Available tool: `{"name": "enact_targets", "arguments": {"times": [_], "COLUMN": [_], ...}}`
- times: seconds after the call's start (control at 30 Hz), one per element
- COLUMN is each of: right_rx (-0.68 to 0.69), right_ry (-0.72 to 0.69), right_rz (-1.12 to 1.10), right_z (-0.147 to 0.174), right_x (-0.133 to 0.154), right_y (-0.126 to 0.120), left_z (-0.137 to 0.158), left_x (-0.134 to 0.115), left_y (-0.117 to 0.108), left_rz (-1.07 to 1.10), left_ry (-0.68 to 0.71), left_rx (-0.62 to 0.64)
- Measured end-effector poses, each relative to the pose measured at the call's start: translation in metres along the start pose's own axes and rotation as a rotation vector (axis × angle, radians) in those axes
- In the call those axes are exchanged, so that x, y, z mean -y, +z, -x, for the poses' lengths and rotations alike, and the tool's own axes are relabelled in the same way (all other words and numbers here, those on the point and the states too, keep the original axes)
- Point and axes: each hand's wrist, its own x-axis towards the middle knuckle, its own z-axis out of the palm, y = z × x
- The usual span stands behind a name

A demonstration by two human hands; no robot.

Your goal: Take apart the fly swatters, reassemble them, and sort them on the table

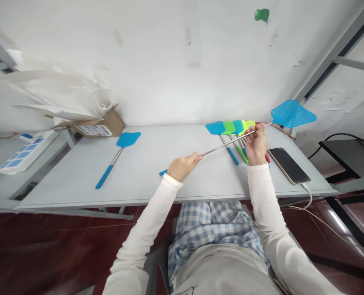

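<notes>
Both hands hold one blue fly swatter, its metal rod stretched long and slanting up to the right above the table. My left hand is closed around the handle end, whose blue tip pokes out on the left. My right hand pinches the rod close below the swatter's head. Behind and beneath the right hand lies a row of several fly swatters in blue, green, yellow and red, partly hidden by that hand. Apart on the left, another blue fly swatter rests with its handle toward the front edge.
A smartphone with a white cable lies at the table's right. An opened cardboard box stands at the back left, beside a white and blue box on a neighbouring surface. The white wall closes off the grey table's back.
</notes>
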Motion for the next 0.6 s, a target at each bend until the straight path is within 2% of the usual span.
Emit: {"name": "enact_targets", "arguments": {"times": [0.2, 0.3, 0.47, 0.6], "right_rx": [0.097, 0.134, -0.002, -0.037], "right_ry": [0.045, 0.079, 0.13, 0.113], "right_rz": [0.034, 0.032, -0.128, -0.245], "right_z": [0.008, -0.001, -0.034, -0.043], "right_x": [0.001, 0.007, 0.018, 0.02], "right_y": [0.002, -0.005, -0.027, -0.029], "left_z": [0.004, 0.005, 0.009, 0.008], "left_x": [0.017, 0.026, 0.045, 0.046], "left_y": [-0.001, -0.002, -0.003, -0.001], "left_rz": [0.02, 0.032, 0.111, 0.288], "left_ry": [-0.013, -0.022, -0.035, -0.124], "left_rx": [-0.024, -0.027, -0.025, -0.06]}}
